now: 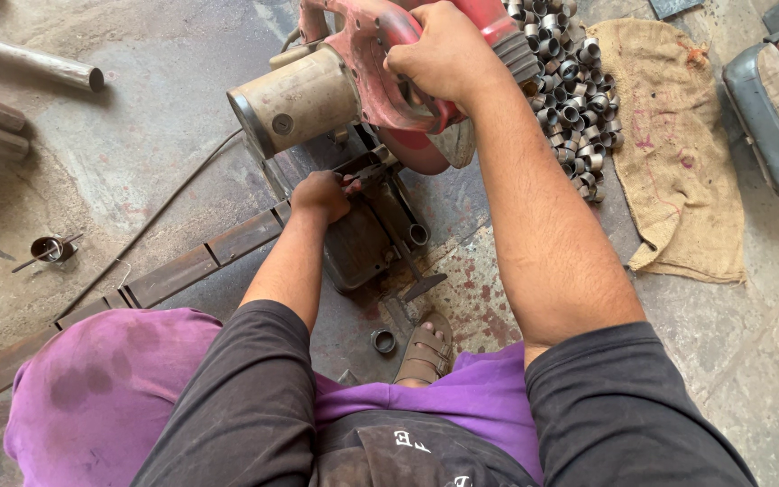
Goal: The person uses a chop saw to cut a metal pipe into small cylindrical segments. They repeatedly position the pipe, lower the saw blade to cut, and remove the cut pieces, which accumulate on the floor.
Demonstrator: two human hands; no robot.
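Big red chop saw [371, 90] sits on the concrete floor [164, 108], right hand [444, 54] wrapped tight round its handle, blade raised. Left hand [322, 194] is closed on the pipe [418, 234] clamped in the vise. Looks well underway: a big pile of cut rings [570, 90] beside the burlap sack [678, 153], one ring [383, 341] by the sandalled foot [426, 352]. Tight quarters right, open floor left.

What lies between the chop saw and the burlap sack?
In the head view, a heap of short cut metal rings lies on the floor between the chop saw and the burlap sack.
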